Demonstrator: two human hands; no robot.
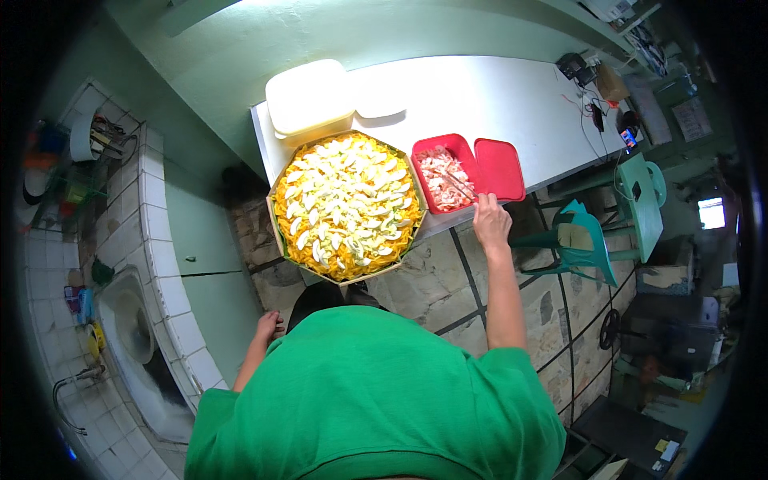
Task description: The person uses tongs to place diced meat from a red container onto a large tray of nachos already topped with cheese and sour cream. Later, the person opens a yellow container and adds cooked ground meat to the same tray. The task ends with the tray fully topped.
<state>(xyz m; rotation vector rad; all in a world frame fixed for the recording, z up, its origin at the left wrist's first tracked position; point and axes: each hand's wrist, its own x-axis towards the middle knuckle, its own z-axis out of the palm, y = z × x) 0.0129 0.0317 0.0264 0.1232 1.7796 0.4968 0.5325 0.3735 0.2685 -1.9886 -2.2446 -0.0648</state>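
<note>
At the red container (pixel 474 170) my right hand (pixel 491 221) is closed around a thin utensil (pixel 461 188), perhaps tongs or a fork. Its tip reaches into the pinkish shredded pieces (pixel 438 170) inside. Left of it, a large octagonal tray (pixel 344 282) holds yellow-orange noodles covered with pale egg slices (pixel 352 200). Down at my left side hangs my left hand (pixel 270 326), apart from the table and holding nothing I can see, its fingers loosely bent.
A red lid (pixel 500 170) lies right of the container. Behind the tray stands a pale yellow tub (pixel 310 100), with a white lid (pixel 380 100) beside it on the white table (pixel 472 88). A tiled sink (pixel 132 336) is at left, a green chair (pixel 576 240) at right.
</note>
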